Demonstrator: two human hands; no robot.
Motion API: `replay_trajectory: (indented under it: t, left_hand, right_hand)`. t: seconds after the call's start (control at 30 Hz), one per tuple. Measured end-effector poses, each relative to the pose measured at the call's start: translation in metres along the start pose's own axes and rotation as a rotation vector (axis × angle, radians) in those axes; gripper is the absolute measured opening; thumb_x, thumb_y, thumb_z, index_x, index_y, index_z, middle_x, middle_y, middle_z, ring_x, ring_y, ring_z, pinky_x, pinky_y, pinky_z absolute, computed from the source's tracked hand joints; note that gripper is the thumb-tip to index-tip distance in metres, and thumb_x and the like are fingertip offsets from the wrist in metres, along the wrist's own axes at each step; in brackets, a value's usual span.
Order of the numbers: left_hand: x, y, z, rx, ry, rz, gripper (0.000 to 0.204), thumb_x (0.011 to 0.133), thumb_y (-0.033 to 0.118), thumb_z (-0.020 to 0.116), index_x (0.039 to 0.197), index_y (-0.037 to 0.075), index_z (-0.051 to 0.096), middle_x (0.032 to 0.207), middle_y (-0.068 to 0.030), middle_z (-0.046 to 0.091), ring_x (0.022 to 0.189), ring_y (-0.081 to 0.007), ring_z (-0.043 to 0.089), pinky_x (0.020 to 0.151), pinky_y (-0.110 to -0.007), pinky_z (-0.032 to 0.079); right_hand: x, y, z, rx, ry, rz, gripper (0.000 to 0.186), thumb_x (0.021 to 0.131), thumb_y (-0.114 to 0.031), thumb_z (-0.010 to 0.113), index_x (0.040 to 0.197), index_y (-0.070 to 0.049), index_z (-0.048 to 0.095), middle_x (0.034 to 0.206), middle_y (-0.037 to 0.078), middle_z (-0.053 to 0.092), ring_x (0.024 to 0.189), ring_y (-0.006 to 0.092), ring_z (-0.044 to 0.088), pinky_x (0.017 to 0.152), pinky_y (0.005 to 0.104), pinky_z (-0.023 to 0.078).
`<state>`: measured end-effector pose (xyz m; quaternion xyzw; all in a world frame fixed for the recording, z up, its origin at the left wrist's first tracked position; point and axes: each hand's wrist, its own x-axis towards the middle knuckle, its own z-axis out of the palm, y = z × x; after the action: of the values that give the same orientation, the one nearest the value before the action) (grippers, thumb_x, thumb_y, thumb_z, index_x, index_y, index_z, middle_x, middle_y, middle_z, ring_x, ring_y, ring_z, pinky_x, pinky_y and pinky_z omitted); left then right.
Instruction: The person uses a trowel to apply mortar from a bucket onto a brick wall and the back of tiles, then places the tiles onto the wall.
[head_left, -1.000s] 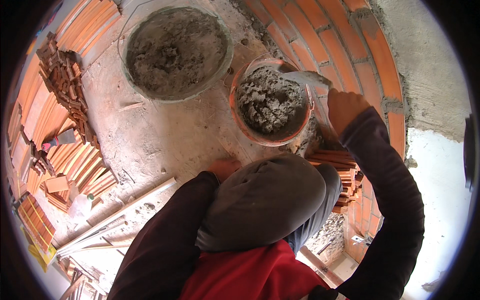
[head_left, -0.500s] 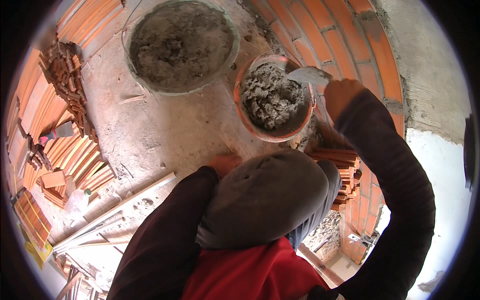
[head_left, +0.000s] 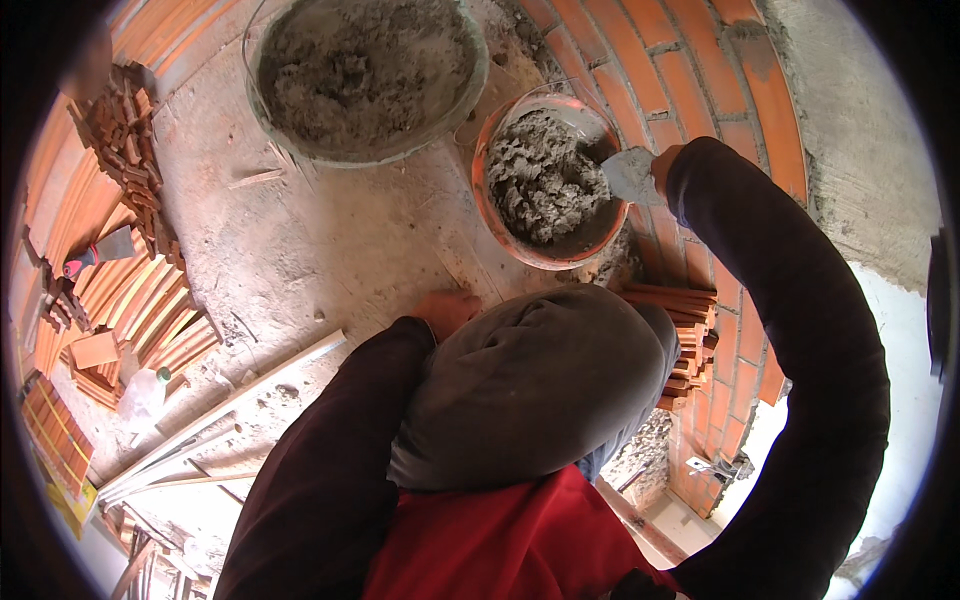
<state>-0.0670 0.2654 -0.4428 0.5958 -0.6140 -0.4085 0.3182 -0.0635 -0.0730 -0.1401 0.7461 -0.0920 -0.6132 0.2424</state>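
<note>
Beside the knee, the left grip is partly hidden; its state I cannot tell. Farther out, the right grip grasps a trowel, blade over the bucket's right rim. Beyond stands a tub.

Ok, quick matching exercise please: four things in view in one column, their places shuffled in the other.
Things:
1. trowel
2. orange bucket
3. left hand
4. scraper

Places:
A. just left of the grey-trousered knee
B. on stacked bricks at the picture's left
C. in the right hand
D. beside the brick wall, holding grey mortar

Pairs: 1-C, 2-D, 3-A, 4-B
</note>
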Motion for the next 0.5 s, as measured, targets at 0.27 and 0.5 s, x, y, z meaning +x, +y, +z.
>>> replay_trajectory:
  t: [0.27,0.5]
  left_hand:
    - [0.004,0.001,0.004,-0.017,-0.021,-0.036,0.019,0.086,0.031,0.054,0.088,0.013,0.059,0.087,-0.0114,0.062,0.083,-0.034,0.065,0.071,-0.045,0.051]
    - [-0.003,-0.005,0.0,-0.002,-0.049,-0.055,0.023,0.089,0.034,0.053,0.095,0.013,0.062,0.094,-0.0126,0.063,0.088,-0.0349,0.064,0.076,-0.046,0.052]
  right_hand:
    - [0.008,0.021,0.079,0.184,-0.04,-0.094,0.022,0.075,-0.023,0.071,0.082,-0.002,0.071,0.079,0.019,0.07,0.082,0.0355,0.07,0.074,0.0445,0.055]
    - [-0.088,-0.023,0.051,0.502,0.198,0.155,0.017,0.079,-0.02,0.069,0.08,-0.003,0.069,0.076,0.019,0.069,0.075,0.0361,0.07,0.068,0.0467,0.055]
